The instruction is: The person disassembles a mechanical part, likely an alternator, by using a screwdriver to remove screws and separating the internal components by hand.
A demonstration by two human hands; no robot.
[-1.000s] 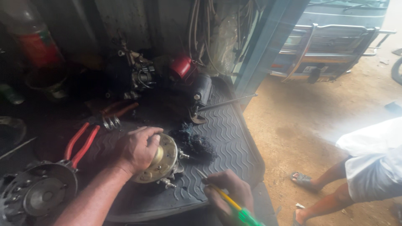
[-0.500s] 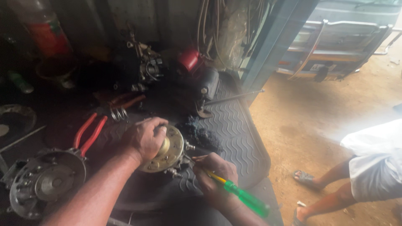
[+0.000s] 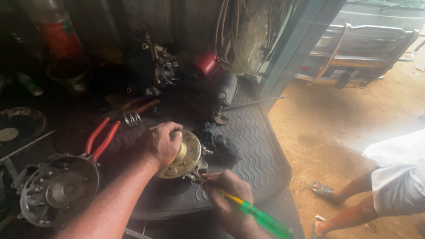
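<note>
The left hand (image 3: 160, 144) held a round brass-coloured metal part (image 3: 186, 156) tight on the black ribbed rubber mat (image 3: 252, 146). The right hand (image 3: 230, 194) gripped a yellow-and-green screwdriver (image 3: 254, 212) at its edge. The tip could slip and poke a finger.

You get hard daylight from three o'clock, washing out the dirt ground (image 3: 336, 128) and the white shorts (image 3: 398, 177). Toward nine o'clock the bench (image 3: 53, 110) sinks into deep shadow, its detail muddy. Your forearm at six o'clock looks soft, and edges bend slightly outward.
</note>
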